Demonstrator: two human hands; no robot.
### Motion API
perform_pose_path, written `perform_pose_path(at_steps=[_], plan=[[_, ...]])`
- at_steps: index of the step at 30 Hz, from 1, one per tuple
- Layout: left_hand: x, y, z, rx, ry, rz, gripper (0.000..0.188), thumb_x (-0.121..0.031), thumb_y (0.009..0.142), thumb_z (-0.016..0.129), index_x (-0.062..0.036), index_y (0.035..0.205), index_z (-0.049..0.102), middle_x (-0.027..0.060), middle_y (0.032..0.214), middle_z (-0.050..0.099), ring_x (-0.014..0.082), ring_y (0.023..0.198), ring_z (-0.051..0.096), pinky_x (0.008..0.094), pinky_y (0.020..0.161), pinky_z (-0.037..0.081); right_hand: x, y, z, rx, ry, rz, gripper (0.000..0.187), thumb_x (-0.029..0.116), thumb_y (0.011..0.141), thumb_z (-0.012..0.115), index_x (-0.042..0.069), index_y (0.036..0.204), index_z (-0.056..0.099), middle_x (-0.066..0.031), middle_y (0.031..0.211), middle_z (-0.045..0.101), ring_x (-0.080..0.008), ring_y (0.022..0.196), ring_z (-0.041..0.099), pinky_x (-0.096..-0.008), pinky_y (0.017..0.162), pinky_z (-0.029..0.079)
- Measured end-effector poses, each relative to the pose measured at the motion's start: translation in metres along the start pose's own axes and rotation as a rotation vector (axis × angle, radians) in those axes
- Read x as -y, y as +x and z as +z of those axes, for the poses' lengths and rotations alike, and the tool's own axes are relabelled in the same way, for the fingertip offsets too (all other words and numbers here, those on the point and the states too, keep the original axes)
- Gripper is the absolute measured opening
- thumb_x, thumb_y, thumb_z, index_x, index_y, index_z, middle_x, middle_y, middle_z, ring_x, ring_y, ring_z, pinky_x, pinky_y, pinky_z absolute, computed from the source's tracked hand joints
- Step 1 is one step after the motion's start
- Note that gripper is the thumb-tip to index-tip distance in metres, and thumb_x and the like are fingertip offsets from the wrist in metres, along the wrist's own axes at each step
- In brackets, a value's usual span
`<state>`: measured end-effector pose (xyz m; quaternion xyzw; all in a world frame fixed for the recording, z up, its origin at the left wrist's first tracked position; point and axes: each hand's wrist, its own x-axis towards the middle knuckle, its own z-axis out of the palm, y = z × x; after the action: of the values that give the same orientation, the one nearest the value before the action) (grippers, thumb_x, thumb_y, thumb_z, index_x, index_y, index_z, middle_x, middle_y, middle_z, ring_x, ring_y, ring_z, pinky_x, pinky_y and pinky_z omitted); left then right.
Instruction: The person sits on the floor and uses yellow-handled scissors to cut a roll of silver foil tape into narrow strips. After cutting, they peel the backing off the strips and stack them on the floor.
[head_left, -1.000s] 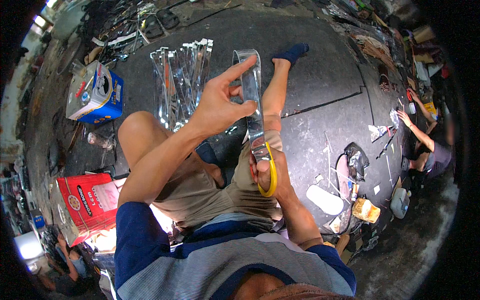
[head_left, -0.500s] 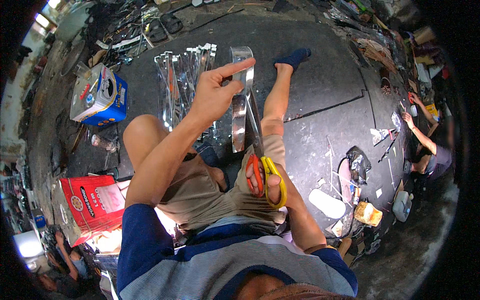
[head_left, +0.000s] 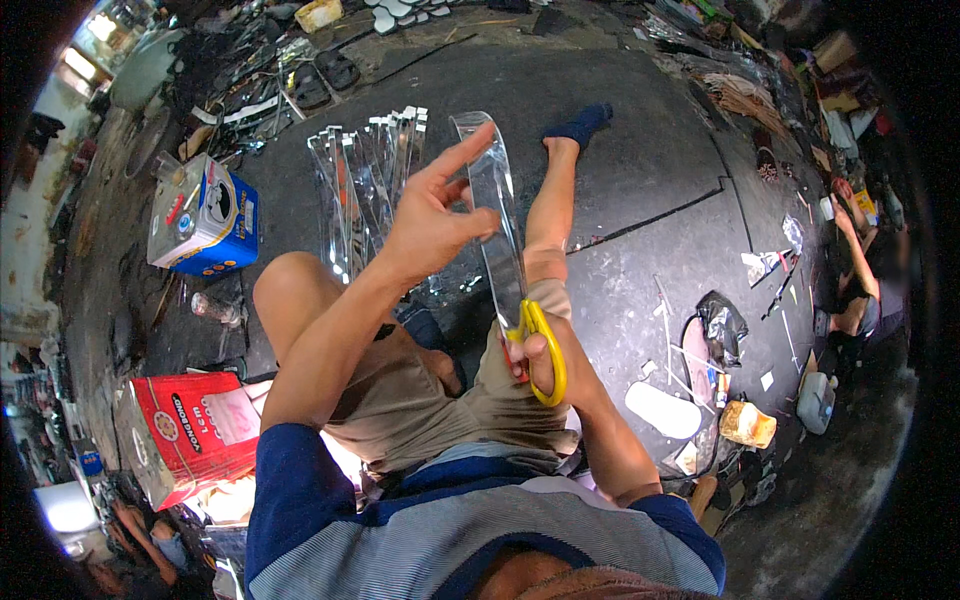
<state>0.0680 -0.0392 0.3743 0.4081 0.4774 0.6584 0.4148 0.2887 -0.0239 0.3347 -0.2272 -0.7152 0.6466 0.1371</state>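
Observation:
Between my left hand (head_left: pixel 435 215) and my lap stands a long, clear, shiny plastic strip (head_left: pixel 497 190) with a curled upper end. My left fingers and thumb are on the strip, the index finger stretched up along its top. A pair of scissors (head_left: pixel 541 370) with yellow and red handles sits in my right hand (head_left: pixel 532 352), the fingers through the loops. Its blades point up along the lower end of the strip and are partly lost behind it; I cannot tell how far apart they are. Beyond my left hand several similar clear strips (head_left: pixel 350 185) lie in a loose bundle on the black floor mat.
A blue and white square can (head_left: pixel 215 225) and a red box (head_left: pixel 185 430) stand on my left. At right lie a white oval piece (head_left: pixel 662 410), a black plastic bag (head_left: pixel 720 325) and a yellowish block (head_left: pixel 747 425). Other people work at the far right and lower left.
The scissors have moved up along the strip and their blades are now mostly hidden by it. The strip leans, its top tilted left. My left thumb and fingers have shifted on the strip.

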Motion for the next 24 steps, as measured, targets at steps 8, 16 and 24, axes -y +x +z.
perform_pose_path(at_steps=[8,16,24], plan=[[0.001,-0.003,0.008,0.071,0.070,0.092,0.090,0.014,0.066,0.061,-0.0041,0.148,0.027,0.0077,0.152,0.031,0.0065,0.087,0.056,0.0223,0.067,0.049,-0.008,0.007,0.001,-0.098,-0.082,-0.064,0.052,0.050,0.089,0.058,-0.001,0.085,0.050,-0.0095,0.060,0.053,-0.0193,0.051,0.053,-0.0327,0.049,0.043],[0.005,-0.006,0.001,0.163,0.174,0.060,0.095,0.010,0.063,0.065,-0.0039,0.148,0.026,0.0083,0.155,0.024,0.0140,0.131,0.037,0.0235,0.084,0.048,0.016,0.009,0.002,-0.034,0.043,0.031,0.044,0.040,0.085,0.063,-0.002,0.089,0.051,-0.0097,0.060,0.054,-0.0159,0.052,0.054,-0.0323,0.049,0.044],[0.013,-0.005,0.004,0.139,0.132,0.140,0.096,0.006,0.063,0.065,-0.0044,0.149,0.023,0.0089,0.153,0.028,0.0131,0.128,0.038,0.0262,0.096,0.040,0.002,0.006,0.004,-0.107,-0.058,-0.020,0.032,0.031,0.086,0.057,-0.001,0.087,0.054,-0.0091,0.066,0.057,-0.0200,0.060,0.056,-0.0324,0.055,0.046]])
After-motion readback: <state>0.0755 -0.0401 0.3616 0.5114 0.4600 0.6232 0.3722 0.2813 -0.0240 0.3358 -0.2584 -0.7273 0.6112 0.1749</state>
